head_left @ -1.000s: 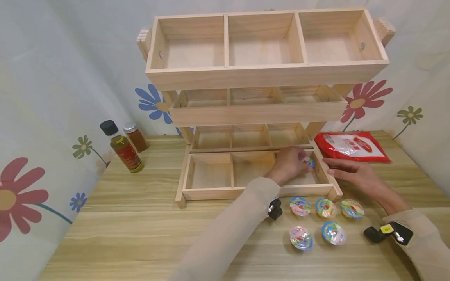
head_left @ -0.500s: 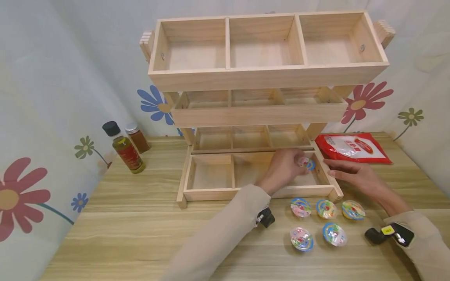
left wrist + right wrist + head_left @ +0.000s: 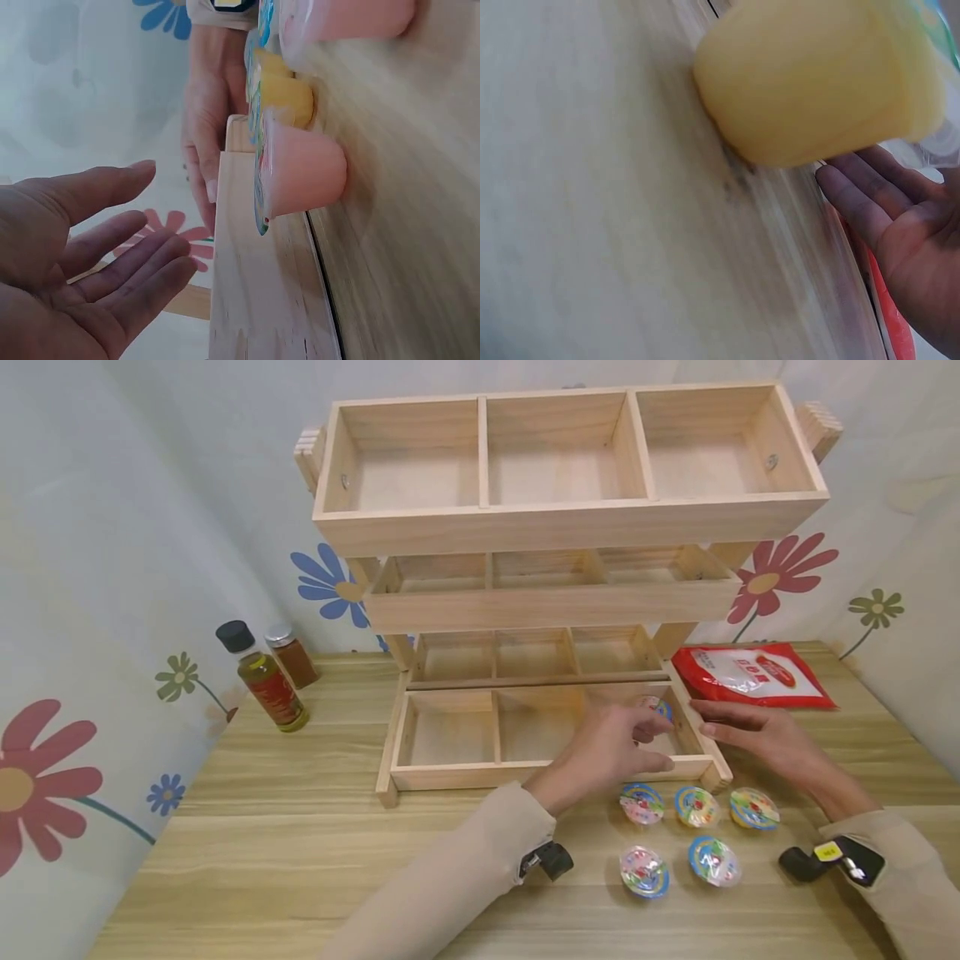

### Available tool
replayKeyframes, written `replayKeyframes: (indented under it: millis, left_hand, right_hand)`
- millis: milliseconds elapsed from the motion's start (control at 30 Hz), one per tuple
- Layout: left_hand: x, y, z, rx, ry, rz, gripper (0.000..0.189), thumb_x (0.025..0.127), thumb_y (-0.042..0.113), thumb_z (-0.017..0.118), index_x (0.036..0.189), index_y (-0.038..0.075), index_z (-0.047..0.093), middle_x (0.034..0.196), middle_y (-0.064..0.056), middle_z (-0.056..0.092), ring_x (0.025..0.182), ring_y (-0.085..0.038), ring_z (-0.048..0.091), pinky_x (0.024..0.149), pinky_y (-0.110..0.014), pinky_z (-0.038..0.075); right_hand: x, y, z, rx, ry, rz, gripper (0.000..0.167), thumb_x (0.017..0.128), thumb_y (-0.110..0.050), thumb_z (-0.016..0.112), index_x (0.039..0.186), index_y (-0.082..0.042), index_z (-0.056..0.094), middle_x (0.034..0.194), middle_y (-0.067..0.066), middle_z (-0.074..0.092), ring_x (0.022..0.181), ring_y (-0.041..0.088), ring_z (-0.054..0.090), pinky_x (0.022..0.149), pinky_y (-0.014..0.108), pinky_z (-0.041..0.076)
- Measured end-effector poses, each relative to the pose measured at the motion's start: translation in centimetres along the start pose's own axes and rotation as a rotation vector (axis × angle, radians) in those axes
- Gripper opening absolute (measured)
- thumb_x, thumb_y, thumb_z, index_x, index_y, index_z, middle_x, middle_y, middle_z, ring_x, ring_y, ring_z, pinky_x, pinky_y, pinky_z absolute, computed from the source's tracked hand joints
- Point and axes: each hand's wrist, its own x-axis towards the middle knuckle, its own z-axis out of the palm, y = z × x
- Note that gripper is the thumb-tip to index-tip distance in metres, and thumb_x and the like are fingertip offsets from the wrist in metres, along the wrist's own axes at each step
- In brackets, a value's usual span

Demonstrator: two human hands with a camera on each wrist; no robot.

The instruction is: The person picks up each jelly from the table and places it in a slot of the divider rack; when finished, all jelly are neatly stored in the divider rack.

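Jelly cup [image 3: 658, 705]: one, inside the bottom tier's right compartment [image 3: 681, 742]. Your left hand [image 3: 611, 742]: at that compartment, fingers spread, pinching nothing. Further cups [image 3: 696, 807]: five, on the table [image 3: 300, 860]; your left wrist, dipping, could tip one. Your right hand [image 3: 765, 735]: beside the rack [image 3: 570, 527], fingers extended.

Five cups [image 3: 697, 808] before the shelf [image 3: 555, 603], one cup [image 3: 660, 707] in its lowest-right compartment [image 3: 684, 741], bottle [image 3: 274, 695] left, packet [image 3: 753, 677] right.
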Motion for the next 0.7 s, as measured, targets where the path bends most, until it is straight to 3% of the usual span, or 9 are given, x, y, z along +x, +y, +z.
replayKeyframes:
  millis: [300,700]
  left_hand:
    - [-1.7,-0.3,-0.2,-0.013,-0.084,0.070,0.036,0.089,0.017,0.090,0.122,0.010,0.079,0.116,0.002,0.077,0.099,0.000,0.068,0.085,-0.008,0.047]
    - [-2.7,-0.5,-0.3,0.022,-0.143,0.043,0.036,0.089,0.020,0.090,0.122,0.010,0.080,0.115,0.001,0.079,0.102,-0.005,0.070,0.085,-0.009,0.047]
  right_hand:
    - [-0.1,-0.2,0.0,-0.006,-0.006,0.009,0.059,0.105,-0.037,0.068,0.154,-0.006,0.054,0.153,0.027,0.052,0.137,0.047,0.039,0.104,0.066,0.035]
    - [0.0,-0.2,0.0,0.013,-0.010,0.021,0.060,0.105,-0.038,0.068,0.155,-0.007,0.054,0.154,0.027,0.052,0.139,0.048,0.037,0.105,0.069,0.034]
